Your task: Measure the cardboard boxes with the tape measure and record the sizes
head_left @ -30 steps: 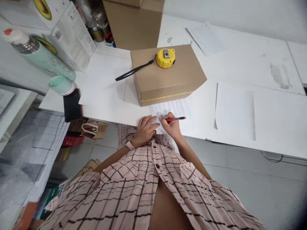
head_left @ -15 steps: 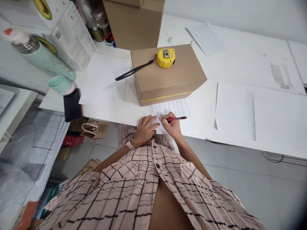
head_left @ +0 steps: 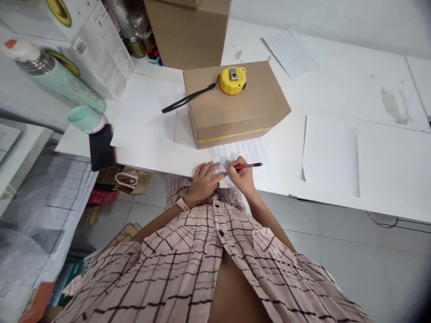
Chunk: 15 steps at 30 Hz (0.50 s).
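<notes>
My right hand [head_left: 242,177] is closed around a red pen [head_left: 249,166], its fingers resting on a printed sheet [head_left: 245,150] near the table's front edge. The writing tip is hidden by the fingers. Flat on the sheet's left side lies my left hand [head_left: 204,180], fingers outstretched, the thumb or forefinger reaching towards the right hand. Just beyond both hands stands a brown cardboard box [head_left: 239,105], covering the sheet's far end. On top of the box rests a yellow tape measure [head_left: 232,81] with a black wrist strap hanging off to the left.
To the left are a mint-green bottle [head_left: 67,83], a cup [head_left: 84,118] and a dark phone [head_left: 101,148] by the table edge. White paper [head_left: 330,154] lies at the right. A larger carton [head_left: 190,36] and white boxes [head_left: 101,49] stand behind.
A finger of my left hand has stretched further right, closer to my right hand. The pen and right hand have barely shifted; the box and tape measure stay put.
</notes>
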Motion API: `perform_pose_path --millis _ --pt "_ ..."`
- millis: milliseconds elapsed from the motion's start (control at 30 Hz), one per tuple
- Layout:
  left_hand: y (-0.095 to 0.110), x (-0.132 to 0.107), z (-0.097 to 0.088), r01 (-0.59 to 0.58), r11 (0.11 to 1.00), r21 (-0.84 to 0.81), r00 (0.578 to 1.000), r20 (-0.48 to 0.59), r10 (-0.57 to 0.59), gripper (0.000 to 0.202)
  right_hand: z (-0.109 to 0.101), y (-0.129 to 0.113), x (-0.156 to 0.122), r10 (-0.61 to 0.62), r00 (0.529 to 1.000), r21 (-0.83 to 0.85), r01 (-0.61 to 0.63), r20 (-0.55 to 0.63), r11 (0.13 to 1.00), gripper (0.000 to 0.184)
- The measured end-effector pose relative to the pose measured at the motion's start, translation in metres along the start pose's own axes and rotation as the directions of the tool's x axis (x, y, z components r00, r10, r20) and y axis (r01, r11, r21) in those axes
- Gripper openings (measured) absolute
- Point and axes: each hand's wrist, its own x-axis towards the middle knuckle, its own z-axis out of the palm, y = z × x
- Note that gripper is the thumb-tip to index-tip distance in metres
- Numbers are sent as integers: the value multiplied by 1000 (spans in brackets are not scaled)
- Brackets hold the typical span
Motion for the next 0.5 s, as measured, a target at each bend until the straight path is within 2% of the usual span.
perform_pose_path --millis 167,400,500 --pt "0 1 0 12 1000 -5 1000 17 -12 43 -1 0 1 -12 1000 -3 12 8 1000 28" --pt "-1 -1 2 -1 1000 -8 1000 -22 0 42 2 -1 -1 -9 1000 -28 9 -12 1000 30" --pt "-1 -1 1 -12 1000 -28 1000 -22 11 41 -1 -1 -1 -28 996 -32 26 -83 999 30"
